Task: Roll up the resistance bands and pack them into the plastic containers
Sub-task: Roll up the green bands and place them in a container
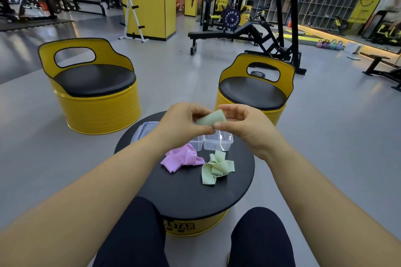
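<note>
Both hands, left [182, 122] and right [240, 123], pinch a rolled green band [211, 119] between them. Below them on the surface [184, 191] lie containers [218, 142], a pink band [182, 158] and a loose green band [216, 168].

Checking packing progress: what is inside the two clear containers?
The right container looks empty. The left container is mostly covered by the left hand, which pinches a green roll, so its contents cannot be seen.

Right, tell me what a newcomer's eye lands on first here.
The left hand and right hand pinch a rolled green band above the round black table. On it lie a crumpled pink band and a loose green band, near clear plastic containers. Two yellow barrel chairs stand beyond.
</note>
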